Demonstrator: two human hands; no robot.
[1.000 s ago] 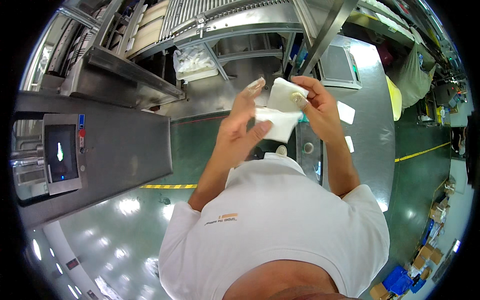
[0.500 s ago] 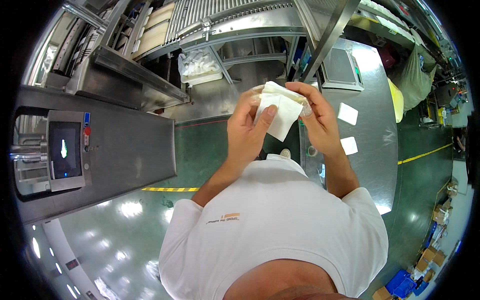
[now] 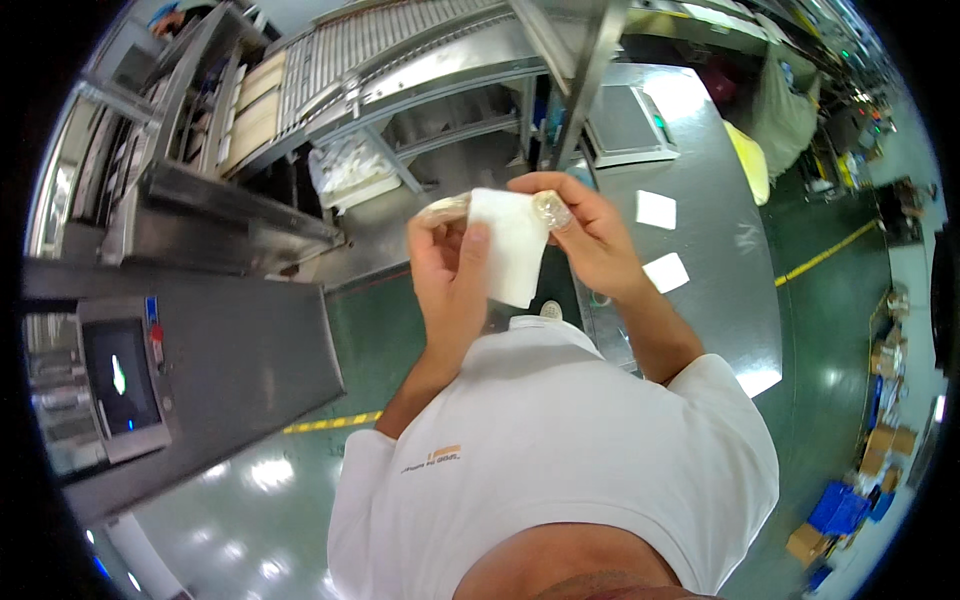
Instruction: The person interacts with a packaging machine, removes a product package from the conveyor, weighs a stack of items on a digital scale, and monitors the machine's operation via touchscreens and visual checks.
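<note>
Between my hands, in front of my chest, is a folded white sheet (image 3: 510, 255), soft-looking like a wipe or tissue. My left hand (image 3: 447, 275) grips its left side, thumb pressed flat on the front and fingers behind. Clear film wraps some of the left fingertips. My right hand (image 3: 592, 240) is closed at the sheet's upper right edge; shiny clear film covers that thumb. The right fingertips are partly hidden. To the right, two white folded squares, a far one (image 3: 656, 210) and a nearer one (image 3: 666, 272), lie on the steel table (image 3: 725, 290).
A flat scale (image 3: 630, 128) stands on the table's far part. Ahead runs a roller conveyor (image 3: 340, 60) on a metal frame, with a white tub (image 3: 365, 190) beneath it. At left is a steel cabinet (image 3: 250, 350) with a screen panel (image 3: 120, 380). A large sack (image 3: 785, 110) stands far right.
The view has shifted, so the surroundings sit differently. The sheet is now turned flatter and squarer toward me, and my right thumb has come to its upper right edge.
</note>
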